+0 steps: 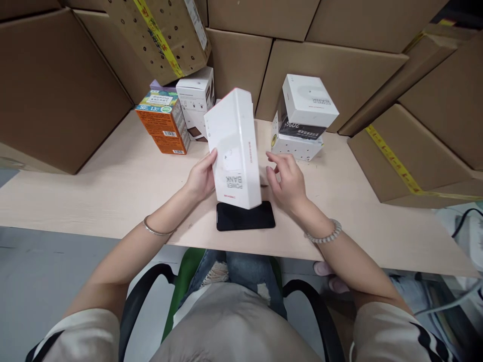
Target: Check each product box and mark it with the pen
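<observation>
A white power bank box (231,151), its printed lettering upside down to me, is held tilted above the table. My left hand (204,176) grips its left edge, with the thumb on the front face and the other fingers hidden behind. To the right of the box is my right hand (287,181), apart from it, with index finger and thumb spread and nothing visible between them. A black smartphone (246,216) lies flat on the table just below the box, which overlaps its upper edge.
Stacked white and black boxes (310,103) stand at the back right of the table (124,201). An orange box (165,128) and a white carton (196,100) stand at the back left. Large cardboard boxes (339,80) wall in the back and sides; one taped carton (162,37) leans over the left group.
</observation>
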The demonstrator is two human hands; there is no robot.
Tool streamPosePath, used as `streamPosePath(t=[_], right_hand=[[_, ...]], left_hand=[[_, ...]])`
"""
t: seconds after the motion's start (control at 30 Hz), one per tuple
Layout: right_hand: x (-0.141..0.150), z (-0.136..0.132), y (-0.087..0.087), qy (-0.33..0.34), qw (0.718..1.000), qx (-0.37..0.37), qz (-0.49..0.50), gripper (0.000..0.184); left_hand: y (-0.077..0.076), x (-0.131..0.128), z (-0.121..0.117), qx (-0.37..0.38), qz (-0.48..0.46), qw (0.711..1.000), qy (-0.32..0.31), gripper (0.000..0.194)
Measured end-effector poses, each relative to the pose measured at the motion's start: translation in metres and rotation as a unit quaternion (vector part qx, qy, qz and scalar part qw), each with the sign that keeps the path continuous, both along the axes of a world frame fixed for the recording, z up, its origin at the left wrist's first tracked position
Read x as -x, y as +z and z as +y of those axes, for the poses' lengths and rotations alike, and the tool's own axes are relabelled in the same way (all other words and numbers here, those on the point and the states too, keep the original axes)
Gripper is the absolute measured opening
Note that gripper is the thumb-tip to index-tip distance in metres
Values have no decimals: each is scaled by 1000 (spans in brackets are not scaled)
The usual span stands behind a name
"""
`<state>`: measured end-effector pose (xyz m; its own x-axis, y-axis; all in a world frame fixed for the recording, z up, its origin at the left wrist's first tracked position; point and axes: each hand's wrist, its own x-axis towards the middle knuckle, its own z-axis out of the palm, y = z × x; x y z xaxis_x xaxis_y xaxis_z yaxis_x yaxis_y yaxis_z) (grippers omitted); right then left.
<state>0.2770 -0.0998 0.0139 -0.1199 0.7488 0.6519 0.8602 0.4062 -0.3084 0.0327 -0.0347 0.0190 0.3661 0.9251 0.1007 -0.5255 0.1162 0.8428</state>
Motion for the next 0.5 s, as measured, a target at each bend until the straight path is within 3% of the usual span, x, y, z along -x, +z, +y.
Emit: streamPosePath(t=[0.13, 0.23, 0.3, 0.4, 0.5], right_hand=[[3, 0, 2, 39, 986, 85, -135, 39], [8, 0, 7, 70, 952, 162, -250, 38], [12, -1, 11, 61, 930, 208, -297, 37], [16, -2, 16, 44, 914, 246, -319, 34], [17, -4, 17, 17, 916, 259, -306, 30]], left_hand=[[3, 10, 6, 73, 1, 996, -41, 53], [6, 14, 8, 91, 10, 992, -87, 70], [7, 14, 7, 89, 12, 992, -88, 69], [7, 8, 3, 77, 8, 996, -52, 54], [6, 3, 1, 42, -8, 998, 37, 39]])
